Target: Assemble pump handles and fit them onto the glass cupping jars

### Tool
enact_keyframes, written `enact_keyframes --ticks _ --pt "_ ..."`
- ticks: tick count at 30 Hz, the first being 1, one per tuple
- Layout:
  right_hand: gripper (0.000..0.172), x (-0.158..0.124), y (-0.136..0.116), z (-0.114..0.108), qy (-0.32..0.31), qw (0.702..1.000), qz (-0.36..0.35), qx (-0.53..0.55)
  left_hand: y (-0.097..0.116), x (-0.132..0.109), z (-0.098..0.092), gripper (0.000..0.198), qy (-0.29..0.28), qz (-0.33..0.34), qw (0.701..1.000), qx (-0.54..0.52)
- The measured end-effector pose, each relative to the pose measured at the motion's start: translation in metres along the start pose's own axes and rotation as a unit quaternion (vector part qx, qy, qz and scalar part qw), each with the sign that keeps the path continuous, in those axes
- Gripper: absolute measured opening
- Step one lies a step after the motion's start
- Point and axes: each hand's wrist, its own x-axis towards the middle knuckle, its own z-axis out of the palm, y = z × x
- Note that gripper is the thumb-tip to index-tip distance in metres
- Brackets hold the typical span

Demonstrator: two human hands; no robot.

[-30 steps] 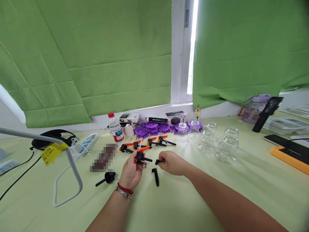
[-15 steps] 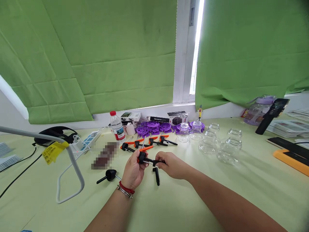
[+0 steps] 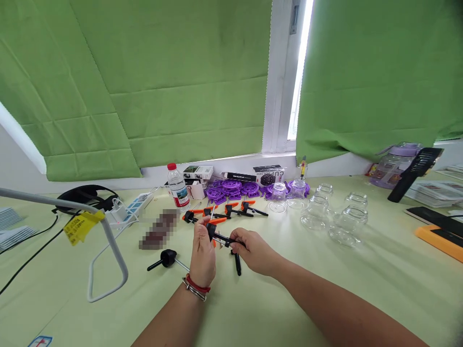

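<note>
Evidently, left hand [image 3: 203,255]: fingers wrapped around the orange-handled piece [image 3: 211,231], held above the table [image 3: 275,308] in front of the person, its black stem [image 3: 223,237] directed toward the right hand.
Right hand [image 3: 253,253]: thumb and fingers pinching a black end piece [image 3: 238,242] at the far end of that stem; the two appear to meet.
Joint: in my judgement, a push fit is in hand. Align both parts on one axis, press straight along the stem, and check that the seat is even before releasing.
Support: better taken close to the stem's root, so that the thrust neither bends the stem nor loads the orange lever.
Metal rod: a thin one runs beside the stem, its tip near the end piece; contact cannot be determined from where I stand.
Depth of fit: not verifiable; the right fingers cover most of the end piece.
Loose black tube [image 3: 238,265]: on the table just below the right hand, its upper end hard to make out.
Black cap [image 3: 168,258]: lying left of the left hand, its own rod running out of sight at the wrist.
Brown object [image 3: 159,230]: pixelated, identity not established.
Blue-edged item [image 3: 40,342]: cut off at the lower left.
</note>
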Motion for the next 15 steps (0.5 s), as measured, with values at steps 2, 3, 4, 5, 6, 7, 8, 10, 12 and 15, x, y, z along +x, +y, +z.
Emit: enact_keyframes --ticks 2,3,4,5,6,7,8,10,12,15 --pt "0.003 0.000 0.001 0.004 0.001 0.999 0.002 0.039 0.002 0.001 -0.001 0.033 -0.003 0.069 0.996 0.050" --pt "0.004 0.000 0.002 0.005 -0.002 0.998 0.006 0.065 0.003 0.001 -0.001 0.034 -0.013 0.094 0.993 0.064" --pt "0.004 0.000 0.002 0.006 -0.006 0.996 0.011 0.091 0.004 0.001 -0.001 0.033 -0.029 0.102 0.992 0.061" --pt "0.005 0.001 0.002 0.006 -0.009 0.993 0.017 0.118 0.005 0.001 -0.002 0.031 -0.046 0.105 0.992 0.052" --pt "0.007 0.001 0.002 0.006 -0.013 0.989 0.024 0.145 0.006 0.001 -0.002 0.028 -0.060 0.106 0.992 0.040" --pt "0.010 0.001 0.002 0.006 -0.017 0.985 0.031 0.169 0.007 0.000 -0.002 0.027 -0.070 0.107 0.991 0.028" --pt "0.013 0.001 0.002 0.005 -0.020 0.981 0.037 0.189 0.008 0.000 -0.002 0.028 -0.078 0.106 0.991 0.018" --pt "0.019 0.002 0.003 0.004 -0.026 0.974 0.044 0.221 0.010 -0.002 -0.002 0.032 -0.086 0.109 0.990 0.003" --pt "0.023 0.002 0.004 0.002 -0.031 0.967 0.044 0.248 0.012 -0.004 -0.002 0.032 -0.087 0.122 0.989 -0.004" --pt "0.027 0.002 0.001 0.001 -0.036 0.956 0.054 0.287 0.013 -0.005 -0.001 0.030 -0.082 0.142 0.987 0.004"
